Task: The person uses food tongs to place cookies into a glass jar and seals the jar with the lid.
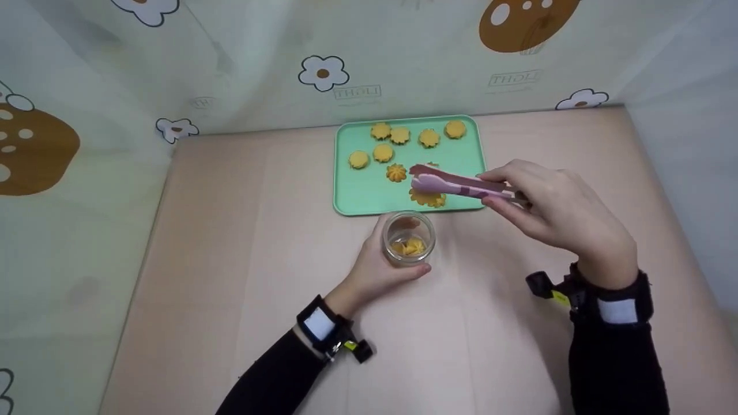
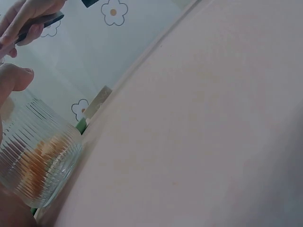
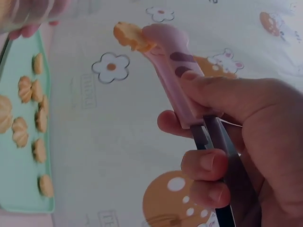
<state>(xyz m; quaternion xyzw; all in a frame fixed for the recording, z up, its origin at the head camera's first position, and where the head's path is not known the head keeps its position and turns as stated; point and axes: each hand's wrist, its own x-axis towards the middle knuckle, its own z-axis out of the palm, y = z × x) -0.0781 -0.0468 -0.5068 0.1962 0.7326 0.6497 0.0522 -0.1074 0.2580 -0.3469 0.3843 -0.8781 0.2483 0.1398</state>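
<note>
In the head view my left hand (image 1: 375,268) is curled round a glass jar (image 1: 431,236) with yellow cookies (image 1: 413,247) inside. Ribbed glass (image 2: 66,170) and the cookies (image 2: 35,170) behind it show in the left wrist view. My right hand (image 1: 556,207) grips pink tongs (image 1: 461,187) above the green tray's front right part. The right wrist view shows a cookie (image 3: 132,37) pinched between the tips of the tongs (image 3: 173,71), with thumb and fingers of the right hand (image 3: 251,137) round the handles.
The green tray (image 1: 360,193) lies at the back of the table (image 1: 242,242), just behind the jar. Several cookies rest on it, among them one at its left (image 1: 358,159) and one at the back right (image 1: 455,129). A patterned curtain (image 1: 253,75) hangs behind the table.
</note>
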